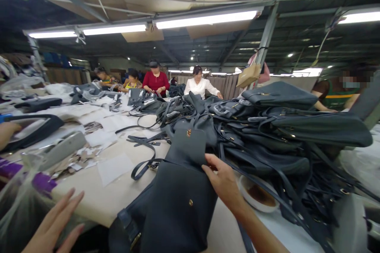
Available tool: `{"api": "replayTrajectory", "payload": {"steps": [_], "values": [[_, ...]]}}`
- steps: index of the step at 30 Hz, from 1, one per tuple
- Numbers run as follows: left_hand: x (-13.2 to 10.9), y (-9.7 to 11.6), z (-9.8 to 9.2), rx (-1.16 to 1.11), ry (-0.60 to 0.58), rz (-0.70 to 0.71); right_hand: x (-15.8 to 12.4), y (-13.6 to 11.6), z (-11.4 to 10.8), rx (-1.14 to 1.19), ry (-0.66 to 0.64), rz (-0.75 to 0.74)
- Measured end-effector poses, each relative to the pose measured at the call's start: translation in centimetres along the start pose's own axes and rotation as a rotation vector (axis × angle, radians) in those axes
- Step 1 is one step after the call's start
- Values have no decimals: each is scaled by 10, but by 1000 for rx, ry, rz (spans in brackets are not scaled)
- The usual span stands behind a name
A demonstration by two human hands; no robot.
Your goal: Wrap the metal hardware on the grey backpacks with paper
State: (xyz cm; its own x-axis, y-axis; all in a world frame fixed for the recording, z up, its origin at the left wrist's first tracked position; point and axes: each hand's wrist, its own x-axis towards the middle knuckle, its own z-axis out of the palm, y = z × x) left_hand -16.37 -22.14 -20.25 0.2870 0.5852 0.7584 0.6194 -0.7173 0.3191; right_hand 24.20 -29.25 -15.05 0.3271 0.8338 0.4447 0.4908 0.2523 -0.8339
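A dark blue-grey backpack [181, 201] lies in front of me at the table's near edge. Its flap [187, 144] is folded up and away, showing a gold clasp; a round gold stud sits on the front panel. My right hand [221, 178] pinches the flap's right edge between thumb and fingers. To the left of the bag, my left hand [57, 223] is held with fingers spread and touches nothing. A strap [144, 166] with a buckle curls out on the bag's left side.
Many similar bags form a heap [267, 146] at the right. A white bowl of brown liquid [258, 193] stands beside my right forearm. Paper scraps [77, 158] and a white sheet [115, 169] lie at left. Several people work across the table; another person's hand [8, 132] shows at far left.
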Motion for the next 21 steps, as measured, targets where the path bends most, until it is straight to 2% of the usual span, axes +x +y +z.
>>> {"api": "replayTrajectory", "payload": {"steps": [2, 3, 5, 7, 8, 10, 12, 13, 16, 18, 19, 21], "values": [[15, 26, 3, 78, -1, -5, -12, -9, 14, -219, 2, -270], [24, 44, 6, 104, 45, 87, -18, -12, 20, -327, -23, -417], [43, 85, 17, 111, 16, 302, -30, -14, 33, -442, -94, -635], [59, 120, 37, 116, -17, 492, -40, -11, 42, -446, -116, -733], [64, 133, 50, 133, -81, 537, -45, -8, 45, -428, -116, -748], [68, 147, 80, 168, -235, 537, -53, 0, 43, -360, -113, -733], [64, 148, 106, 191, -338, 499, -58, 8, 33, -247, -97, -603], [60, 146, 117, 202, -363, 471, -58, 12, 26, -177, -68, -474], [47, 138, 131, 220, -380, 437, -48, 25, 7, 93, 58, 129], [40, 136, 132, 226, -365, 450, -34, 32, 2, 250, 59, 424], [38, 136, 131, 229, -350, 457, -27, 35, 3, 308, 30, 499], [34, 137, 128, 231, -312, 468, -14, 34, 9, 378, -58, 556]]}}
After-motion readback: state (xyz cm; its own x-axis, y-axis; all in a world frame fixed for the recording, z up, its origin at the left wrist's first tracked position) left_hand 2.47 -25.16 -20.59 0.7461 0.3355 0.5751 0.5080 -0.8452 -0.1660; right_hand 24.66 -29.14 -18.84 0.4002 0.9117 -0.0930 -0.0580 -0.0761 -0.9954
